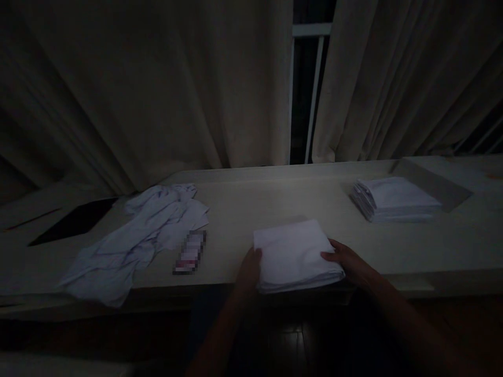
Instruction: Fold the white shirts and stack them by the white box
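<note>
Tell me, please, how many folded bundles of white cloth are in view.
2: one held bundle between the left hand and right hand, and one farther bundle to its right on the table. Layers hidden inside cannot be counted.

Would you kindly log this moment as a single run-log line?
left hand: holds folded cloth, left side | right hand: holds it, right side | table, right: folded stack | table, left: rumpled cloth

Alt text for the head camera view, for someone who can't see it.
A person's left hand and right hand hold folded white cloth at the near edge of a pale table in dim light. A stack of white cloth lies to the right, rumpled white cloth and a pixelated object to the left.
</note>
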### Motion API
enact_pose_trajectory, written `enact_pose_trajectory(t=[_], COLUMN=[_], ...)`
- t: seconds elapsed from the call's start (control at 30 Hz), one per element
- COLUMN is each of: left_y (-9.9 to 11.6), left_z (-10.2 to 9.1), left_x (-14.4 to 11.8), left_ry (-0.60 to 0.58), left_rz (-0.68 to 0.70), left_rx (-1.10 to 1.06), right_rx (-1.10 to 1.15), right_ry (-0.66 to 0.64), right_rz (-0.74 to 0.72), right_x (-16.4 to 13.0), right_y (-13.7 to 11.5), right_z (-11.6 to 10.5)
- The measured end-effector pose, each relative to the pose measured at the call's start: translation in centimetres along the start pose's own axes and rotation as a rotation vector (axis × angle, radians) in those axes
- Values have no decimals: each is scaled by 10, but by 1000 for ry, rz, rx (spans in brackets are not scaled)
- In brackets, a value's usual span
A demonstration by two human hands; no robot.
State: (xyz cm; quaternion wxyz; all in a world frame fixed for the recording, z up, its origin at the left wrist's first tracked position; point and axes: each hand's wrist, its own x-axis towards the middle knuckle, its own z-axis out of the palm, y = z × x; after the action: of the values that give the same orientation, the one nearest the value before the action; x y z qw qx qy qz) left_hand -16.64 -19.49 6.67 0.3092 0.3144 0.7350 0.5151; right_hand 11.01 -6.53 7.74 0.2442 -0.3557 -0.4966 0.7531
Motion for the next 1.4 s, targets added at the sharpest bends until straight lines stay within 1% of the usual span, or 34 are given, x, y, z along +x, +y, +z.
enact_pose_trajectory(t=[0.07,0.13,0.23,0.3,0.37,0.43,0.47,0.5,0.53,0.63,0.7,0.77,0.83,0.87,0.93,0.97,1.03,1.07,1.1,1.13,1.2,1.23,1.27,1.3,1.37,1.4], left_y=[-3,-11,-24,-28,-26,-19,-14,-8,-2,16,31,49,68,77,91,95,95,92,85,77,57,47,38,30,18,14], left_z=[0,0,-1,-1,-1,0,1,2,3,8,13,22,31,36,42,42,32,23,12,-1,-21,-26,-27,-25,-11,-3], left_x=[8,7,-5,-16,-26,-36,-40,-45,-49,-61,-68,-75,-83,-86,-93,-95,-95,-93,-89,-85,-74,-70,-66,-63,-61,-62], left_ry=[-38,-67,-158,-199,-166,-94,-66,-50,-46,-54,-48,-37,-55,-89,-175,-208,-217,-175,-98,8,303,344,310,237,70,12], left_rz=[-26,-64,-51,-21,-38,-90,-113,-125,-126,-102,-61,3,73,110,178,206,220,204,172,128,31,-18,-66,-110,-158,-166], left_rx=[-14,-34,-151,-236,-257,-261,-269,-281,-295,-322,-349,-369,-382,-389,-435,-466,-488,-465,-414,-341,-244,-240,-263,-286,-323,-330], right_rx=[-98,-251,-560,-794,-1010,-1170,-1215,-1235,-1227,-1107,-1026,-961,-883,-840,-754,-699,-531,-417,-299,-190,-30,23,68,107,174,193], right_ry=[108,194,278,353,446,515,521,500,450,263,161,79,42,44,51,37,-38,-83,-120,-142,-139,-128,-119,-122,-136,-138], right_rz=[22,15,-37,-70,-149,-282,-344,-391,-409,-369,-315,-258,-239,-257,-322,-346,-315,-266,-209,-163,-115,-100,-78,-40,57,104], right_x=[14,25,29,24,15,6,2,0,-1,8,19,28,33,33,28,24,15,10,7,4,4,6,9,13,21,25], right_y=[9,21,36,38,34,26,20,15,9,-12,-29,-47,-66,-75,-93,-101,-114,-118,-121,-121,-114,-107,-98,-87,-63,-51], right_z=[-2,-7,-16,-18,-10,8,20,35,50,98,125,143,152,154,153,150,141,134,127,118,97,85,73,60,36,24])
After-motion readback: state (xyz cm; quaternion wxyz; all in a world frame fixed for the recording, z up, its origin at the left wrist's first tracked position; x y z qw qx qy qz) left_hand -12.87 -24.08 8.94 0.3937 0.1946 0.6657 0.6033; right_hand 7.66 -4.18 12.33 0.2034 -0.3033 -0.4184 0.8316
